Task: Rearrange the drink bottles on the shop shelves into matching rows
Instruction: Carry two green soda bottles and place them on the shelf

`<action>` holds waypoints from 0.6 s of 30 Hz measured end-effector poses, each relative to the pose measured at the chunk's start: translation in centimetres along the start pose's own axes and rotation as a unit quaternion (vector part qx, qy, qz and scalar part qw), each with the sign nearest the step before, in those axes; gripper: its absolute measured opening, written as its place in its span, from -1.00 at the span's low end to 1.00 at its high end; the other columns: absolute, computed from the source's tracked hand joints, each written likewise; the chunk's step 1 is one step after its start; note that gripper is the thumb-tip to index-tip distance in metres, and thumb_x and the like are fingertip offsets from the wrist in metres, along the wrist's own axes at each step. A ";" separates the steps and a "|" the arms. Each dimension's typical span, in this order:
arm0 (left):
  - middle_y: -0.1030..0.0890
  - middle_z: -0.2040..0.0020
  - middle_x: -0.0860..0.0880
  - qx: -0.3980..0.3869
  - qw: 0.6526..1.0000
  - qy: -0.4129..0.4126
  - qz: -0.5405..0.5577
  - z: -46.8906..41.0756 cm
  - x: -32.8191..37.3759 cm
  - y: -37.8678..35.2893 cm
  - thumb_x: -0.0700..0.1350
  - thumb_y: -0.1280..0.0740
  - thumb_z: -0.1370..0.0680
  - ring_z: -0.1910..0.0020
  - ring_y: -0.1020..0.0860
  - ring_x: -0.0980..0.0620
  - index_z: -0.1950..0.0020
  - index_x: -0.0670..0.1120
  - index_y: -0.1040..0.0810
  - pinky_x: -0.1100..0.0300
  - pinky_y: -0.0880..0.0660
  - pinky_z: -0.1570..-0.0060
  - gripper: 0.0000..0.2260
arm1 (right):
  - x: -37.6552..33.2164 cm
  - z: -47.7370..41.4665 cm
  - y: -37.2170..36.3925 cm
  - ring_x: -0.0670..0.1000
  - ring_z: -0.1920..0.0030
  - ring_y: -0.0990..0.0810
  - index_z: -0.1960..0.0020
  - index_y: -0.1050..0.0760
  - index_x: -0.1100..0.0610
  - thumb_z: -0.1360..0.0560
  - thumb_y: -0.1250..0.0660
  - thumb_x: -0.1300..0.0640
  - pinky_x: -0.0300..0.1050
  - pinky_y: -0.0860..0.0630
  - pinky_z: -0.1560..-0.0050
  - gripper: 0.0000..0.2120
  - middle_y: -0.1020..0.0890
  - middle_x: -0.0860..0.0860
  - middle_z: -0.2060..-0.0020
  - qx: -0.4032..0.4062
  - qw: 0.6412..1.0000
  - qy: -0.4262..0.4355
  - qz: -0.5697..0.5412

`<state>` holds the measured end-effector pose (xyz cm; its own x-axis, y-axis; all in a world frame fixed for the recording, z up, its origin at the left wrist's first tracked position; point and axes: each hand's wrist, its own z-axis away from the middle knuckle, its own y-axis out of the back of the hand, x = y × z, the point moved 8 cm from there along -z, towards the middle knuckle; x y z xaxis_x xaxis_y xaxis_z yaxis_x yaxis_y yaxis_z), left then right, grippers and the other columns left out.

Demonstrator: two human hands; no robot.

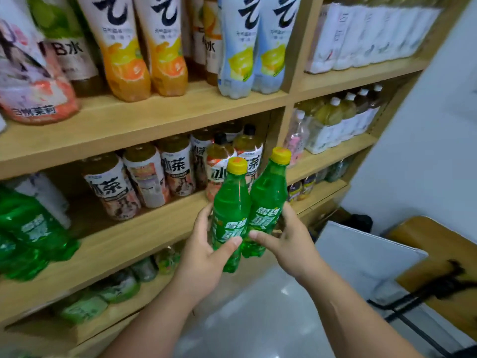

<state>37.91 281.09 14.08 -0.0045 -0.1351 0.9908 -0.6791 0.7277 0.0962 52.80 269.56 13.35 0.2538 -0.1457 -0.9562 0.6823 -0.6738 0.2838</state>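
Note:
Two green soda bottles with yellow caps stand side by side in the air in front of the wooden shelves (144, 117). My left hand (204, 251) grips the left green bottle (229, 208) around its label. My right hand (289, 239) grips the right green bottle (268, 195), fingers wrapped behind it and thumb across the front. More green bottles (31, 228) of the same kind stand at the far left of the middle shelf. A row of iced tea bottles (144, 174) with white labels fills that shelf behind the held bottles.
The upper shelf holds orange bottles (144, 52), pale blue bottles (253, 47) and a pink-labelled bottle (28, 73). The right bay carries white-labelled bottles (366, 34) and tea bottles (338, 120). Green-labelled bottles (113, 288) lie on the lower shelf. A wooden table (438, 257) and white board (361, 251) stand right.

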 end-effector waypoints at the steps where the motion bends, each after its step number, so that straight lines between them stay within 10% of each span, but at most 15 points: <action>1: -0.59 -0.28 0.27 -0.001 1.000 0.002 0.002 -0.2 0.3 -1.8 -0.29 -0.44 -0.57 -0.25 -0.54 0.38 -0.43 0.20 -0.34 0.46 -0.48 -0.11 -0.41 | 0.3 -0.1 1.8 -0.14 -0.29 -0.60 -0.38 -0.42 -0.12 -0.44 -0.60 0.15 0.06 -0.58 -0.28 -0.39 -0.65 -0.18 -0.24 0.005 1.000 0.004 -0.001; 18: -0.61 -0.26 0.23 0.073 0.991 -0.111 -0.024 -9.4 15.4 -27.2 -0.11 -0.50 -0.55 -0.30 -0.56 0.21 -0.41 0.25 -0.40 -0.14 -0.54 -0.30 -0.47 | -1.9 -6.0 32.6 -0.09 -0.45 -0.47 -0.44 -0.37 -0.25 -0.37 -0.56 -0.14 0.20 -0.48 -0.40 -0.30 -0.57 -0.19 -0.38 0.021 0.991 0.107 -0.077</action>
<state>63.20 265.50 27.63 -0.1195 -0.3240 0.9385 -0.7817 0.6135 0.1123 78.64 252.20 24.86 0.2920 0.1146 -0.9495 0.6958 -0.7066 0.1287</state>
